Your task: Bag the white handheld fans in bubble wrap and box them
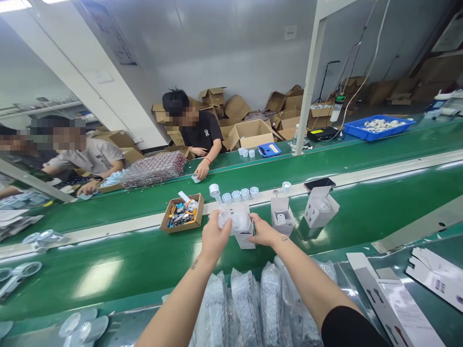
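My left hand [214, 234] is closed on a clear plastic bag with a pale item inside [235, 222], pressing it into the mouth of a small white box [245, 239] that stands on the green belt [119, 262]. On the other side, my right hand [263, 231] grips that box's right edge with curled fingers. Two more open white boxes [282, 217] [320, 207] stand just right of it. A row of small white round parts [238, 194] lies behind on the white strip.
A cardboard tray of mixed small parts [182, 214] sits left of my hands. Bagged items [249, 303] are stacked at the near edge, flat white cartons [394, 299] at right. Two people work across the belt; a blue bin [378, 127] and cardboard boxes lie beyond.
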`<action>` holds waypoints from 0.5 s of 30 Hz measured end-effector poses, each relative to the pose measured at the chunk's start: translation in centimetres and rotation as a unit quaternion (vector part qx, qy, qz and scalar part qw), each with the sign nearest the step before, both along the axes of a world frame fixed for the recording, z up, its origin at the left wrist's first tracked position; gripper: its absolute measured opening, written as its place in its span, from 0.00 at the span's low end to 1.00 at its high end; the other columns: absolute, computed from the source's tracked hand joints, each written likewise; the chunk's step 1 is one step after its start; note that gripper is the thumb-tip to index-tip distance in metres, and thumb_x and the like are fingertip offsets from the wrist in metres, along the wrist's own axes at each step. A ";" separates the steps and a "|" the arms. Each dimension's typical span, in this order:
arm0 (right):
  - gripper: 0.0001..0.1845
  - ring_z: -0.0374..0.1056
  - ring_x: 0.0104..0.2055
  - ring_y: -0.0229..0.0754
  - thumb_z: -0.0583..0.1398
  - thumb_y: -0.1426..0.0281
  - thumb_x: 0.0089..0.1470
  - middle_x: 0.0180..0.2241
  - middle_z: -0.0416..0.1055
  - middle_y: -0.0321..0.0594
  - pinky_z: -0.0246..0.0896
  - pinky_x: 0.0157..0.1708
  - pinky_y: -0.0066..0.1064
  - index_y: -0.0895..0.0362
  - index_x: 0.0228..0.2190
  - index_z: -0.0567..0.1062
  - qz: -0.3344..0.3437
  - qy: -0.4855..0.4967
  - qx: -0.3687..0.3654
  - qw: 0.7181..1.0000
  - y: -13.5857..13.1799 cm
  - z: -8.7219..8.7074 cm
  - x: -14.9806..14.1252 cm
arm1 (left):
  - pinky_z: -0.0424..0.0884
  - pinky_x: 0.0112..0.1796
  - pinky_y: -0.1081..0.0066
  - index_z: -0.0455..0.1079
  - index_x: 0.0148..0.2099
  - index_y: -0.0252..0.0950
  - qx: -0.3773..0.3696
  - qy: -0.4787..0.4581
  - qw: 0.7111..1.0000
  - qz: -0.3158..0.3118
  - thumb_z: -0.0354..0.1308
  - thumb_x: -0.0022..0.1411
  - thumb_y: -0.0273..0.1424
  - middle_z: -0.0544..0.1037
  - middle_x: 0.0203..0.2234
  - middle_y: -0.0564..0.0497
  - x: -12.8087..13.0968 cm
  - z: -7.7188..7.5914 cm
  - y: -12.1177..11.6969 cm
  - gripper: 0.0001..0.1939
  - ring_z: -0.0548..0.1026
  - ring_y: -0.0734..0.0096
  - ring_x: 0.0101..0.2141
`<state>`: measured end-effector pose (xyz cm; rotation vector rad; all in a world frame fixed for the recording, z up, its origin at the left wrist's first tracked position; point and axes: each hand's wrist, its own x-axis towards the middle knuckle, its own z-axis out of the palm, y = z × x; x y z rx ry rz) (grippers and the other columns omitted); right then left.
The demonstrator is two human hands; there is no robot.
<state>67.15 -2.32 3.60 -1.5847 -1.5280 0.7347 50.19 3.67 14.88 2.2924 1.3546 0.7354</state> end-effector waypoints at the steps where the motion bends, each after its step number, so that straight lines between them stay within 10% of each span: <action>1: 0.43 0.66 0.52 0.54 0.68 0.75 0.35 0.51 0.65 0.50 0.60 0.52 0.46 0.58 0.53 0.58 0.004 -0.001 0.000 1.000 -0.1 0.0 0.1 | 0.71 0.37 0.64 0.64 0.50 0.35 0.007 0.074 0.997 -0.009 0.52 0.60 0.37 0.79 0.36 0.43 0.9 0.2 0.0 0.18 0.78 0.57 0.36; 5: 0.43 0.64 0.55 0.53 0.66 0.80 0.35 0.54 0.63 0.52 0.59 0.54 0.45 0.57 0.54 0.59 0.021 -0.007 0.010 1.000 -0.2 0.3 0.1 | 0.69 0.37 0.62 0.65 0.51 0.32 -0.010 0.330 0.941 -0.082 0.54 0.61 0.37 0.78 0.36 0.38 4.0 0.2 -1.2 0.19 0.77 0.52 0.38; 10: 0.46 0.63 0.57 0.50 0.67 0.78 0.36 0.57 0.63 0.50 0.60 0.55 0.41 0.55 0.57 0.60 -0.023 -0.020 0.012 0.999 -1.3 2.1 0.1 | 0.62 0.48 0.51 0.71 0.49 0.40 0.138 0.342 0.906 -0.208 0.57 0.61 0.39 0.73 0.51 0.39 3.3 -2.6 -3.0 0.15 0.66 0.46 0.52; 15: 0.24 0.64 0.55 0.48 0.54 0.68 0.56 0.54 0.66 0.46 0.62 0.52 0.41 0.51 0.55 0.65 -0.261 -0.073 -0.055 0.961 -11.4 4.5 6.4 | 0.57 0.51 0.45 0.74 0.43 0.41 0.206 0.275 0.910 -0.231 0.52 0.64 0.33 0.77 0.46 0.44 1.7 -4.2 -4.5 0.10 0.65 0.44 0.52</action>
